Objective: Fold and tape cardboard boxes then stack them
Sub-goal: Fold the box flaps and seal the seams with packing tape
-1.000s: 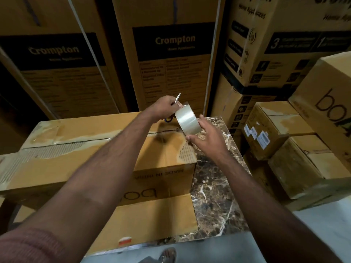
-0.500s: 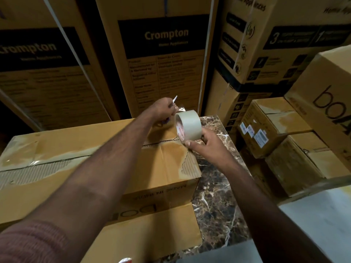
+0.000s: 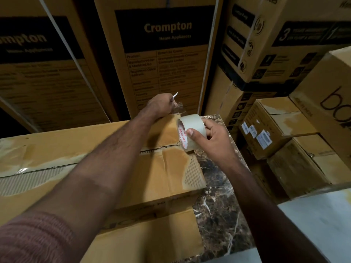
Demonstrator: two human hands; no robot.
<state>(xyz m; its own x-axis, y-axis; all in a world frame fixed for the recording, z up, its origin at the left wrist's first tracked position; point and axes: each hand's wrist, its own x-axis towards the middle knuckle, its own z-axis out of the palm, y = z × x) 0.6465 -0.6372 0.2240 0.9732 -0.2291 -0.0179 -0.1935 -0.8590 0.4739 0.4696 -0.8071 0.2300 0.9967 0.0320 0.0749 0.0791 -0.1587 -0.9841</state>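
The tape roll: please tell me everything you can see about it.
The tape roll is a wide ring of clear, glossy tape on a white core with red print on the rim. It stands on edge, tilted, low over the far right corner of the cardboard box. The right hand grips it, thumb across the outer band. A short, crinkled free end runs to the left hand, which pinches it beside a thin metal blade.
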